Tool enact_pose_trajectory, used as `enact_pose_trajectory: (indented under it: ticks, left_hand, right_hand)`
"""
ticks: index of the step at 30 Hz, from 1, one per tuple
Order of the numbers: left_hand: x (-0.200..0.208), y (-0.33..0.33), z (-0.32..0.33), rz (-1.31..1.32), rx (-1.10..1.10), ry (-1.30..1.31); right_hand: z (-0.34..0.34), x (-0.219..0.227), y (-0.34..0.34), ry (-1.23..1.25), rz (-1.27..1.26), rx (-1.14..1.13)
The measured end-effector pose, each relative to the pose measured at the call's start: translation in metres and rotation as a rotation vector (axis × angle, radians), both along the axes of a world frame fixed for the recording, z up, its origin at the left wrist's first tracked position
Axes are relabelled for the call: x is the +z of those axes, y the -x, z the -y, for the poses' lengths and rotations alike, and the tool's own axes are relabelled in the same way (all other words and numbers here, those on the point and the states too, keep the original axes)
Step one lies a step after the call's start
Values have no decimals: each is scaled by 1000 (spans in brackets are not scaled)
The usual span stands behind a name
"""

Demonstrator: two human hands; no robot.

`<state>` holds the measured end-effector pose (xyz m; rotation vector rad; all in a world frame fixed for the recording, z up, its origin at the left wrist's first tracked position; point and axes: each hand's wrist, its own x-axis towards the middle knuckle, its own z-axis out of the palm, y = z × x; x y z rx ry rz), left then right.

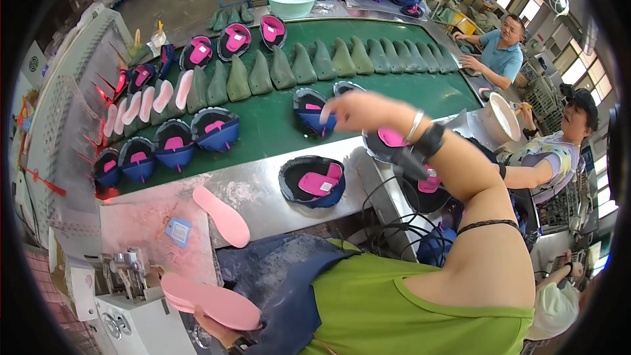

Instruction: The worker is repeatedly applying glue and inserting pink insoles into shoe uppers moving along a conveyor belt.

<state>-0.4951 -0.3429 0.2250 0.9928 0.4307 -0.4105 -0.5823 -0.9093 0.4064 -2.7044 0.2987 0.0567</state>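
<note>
My left hand (217, 330) is closed around a stack of pink insoles (211, 302) at the lower left. My right hand (365, 113) reaches out over the green conveyor belt (263, 125), fingertips beside a navy shoe upper (307, 106) with a pink lining. Motion blurs its fingers, so their grip is unclear. Another navy upper (315, 184) lies on the metal ledge (263, 181) in front of me. One loose pink insole (223, 215) rests across the edge of the pink-dusted board (141, 223), with a blue tag (178, 231) nearby.
Green shoe lasts (259, 73) line the belt, with pink insoles (146, 104) at its left end. Several navy uppers (175, 144) sit along the near edge. More uppers (427, 184) and black cables (394, 223) lie beside my right arm. People (503, 56) work across the belt.
</note>
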Motion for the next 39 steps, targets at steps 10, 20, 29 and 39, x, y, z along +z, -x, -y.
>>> enact_pose_trajectory:
  ticks: [10, 20, 29, 39]
  left_hand:
    - [-9, -1, -7, 39, -98, 11]
    - [-1, 9, -3, 39, -70, 10]
    - [-10, 8, -3, 27, -52, -2]
    - [-21, 12, -18, 126, 11, -15]
  right_hand:
    - [119, -28, 136, 278, -595, -625]
    - [91, -57, 185, -54, -709, -670]
    - [54, -132, 250, 580, -387, -279]
    - [93, -24, 176, 224, -311, -126]
